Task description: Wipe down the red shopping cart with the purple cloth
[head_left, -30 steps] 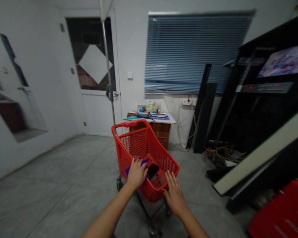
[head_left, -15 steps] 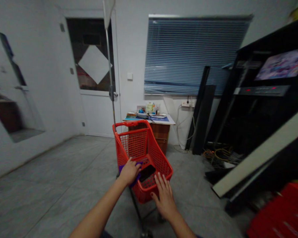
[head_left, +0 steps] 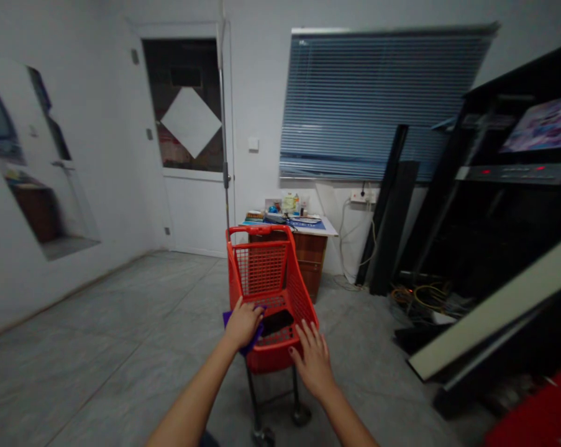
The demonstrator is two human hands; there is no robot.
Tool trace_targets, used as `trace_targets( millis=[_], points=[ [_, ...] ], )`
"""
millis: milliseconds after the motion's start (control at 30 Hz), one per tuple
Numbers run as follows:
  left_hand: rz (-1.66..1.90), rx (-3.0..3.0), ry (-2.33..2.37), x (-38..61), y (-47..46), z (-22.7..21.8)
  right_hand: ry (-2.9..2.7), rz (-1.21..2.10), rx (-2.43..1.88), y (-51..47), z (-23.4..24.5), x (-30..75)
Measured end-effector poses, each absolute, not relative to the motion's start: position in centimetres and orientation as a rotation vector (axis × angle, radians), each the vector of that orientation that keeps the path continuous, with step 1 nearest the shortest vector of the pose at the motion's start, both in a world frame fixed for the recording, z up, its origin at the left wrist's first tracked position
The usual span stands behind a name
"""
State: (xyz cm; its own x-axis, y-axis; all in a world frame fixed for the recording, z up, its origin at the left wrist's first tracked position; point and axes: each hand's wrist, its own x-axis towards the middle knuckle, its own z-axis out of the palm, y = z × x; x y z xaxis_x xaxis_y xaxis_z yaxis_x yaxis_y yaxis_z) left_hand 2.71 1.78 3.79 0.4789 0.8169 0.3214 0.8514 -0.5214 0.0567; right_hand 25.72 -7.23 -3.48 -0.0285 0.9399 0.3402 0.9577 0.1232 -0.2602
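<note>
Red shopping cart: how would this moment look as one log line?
Left hand: on purple cloth at red shopping cart | Right hand: beside cart | In cart: black object

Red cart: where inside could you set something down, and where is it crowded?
Free: the mesh floor of the red cart, between the black phone and the far wall. Crowded: the near left rim, where the left hand rests on the purple cloth.

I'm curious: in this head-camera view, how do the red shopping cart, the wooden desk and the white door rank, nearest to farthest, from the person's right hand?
From the right hand:
1. Red shopping cart: directly ahead, just left of the hand.
2. Wooden desk: beyond the cart, against the back wall.
3. White door: in the back wall, farther left.
</note>
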Motion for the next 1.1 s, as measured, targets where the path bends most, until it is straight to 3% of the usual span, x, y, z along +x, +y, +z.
trace_targets(
  millis=[200,367,700,1100],
  points=[
    [-0.425,-2.514,-1.531,2.9,-0.8,1.0,-1.983,-0.032,-1.824,-7.0,-3.7,22.6],
    [-0.626,-2.531,-1.527,0.9,-1.8,-0.1,-2.007,-0.007,-1.824,-6.6,-3.4,22.9],
    [-0.830,-1.984,-1.907,4.4,-2.5,-1.9,-1.993,0.002,-1.785,-6.1,-3.1,20.0],
    [-0.775,-2.065,-1.918,-0.1,-1.6,-0.3,-2.048,0.092,-1.723,-8.2,-0.9,17.1]
  ],
)
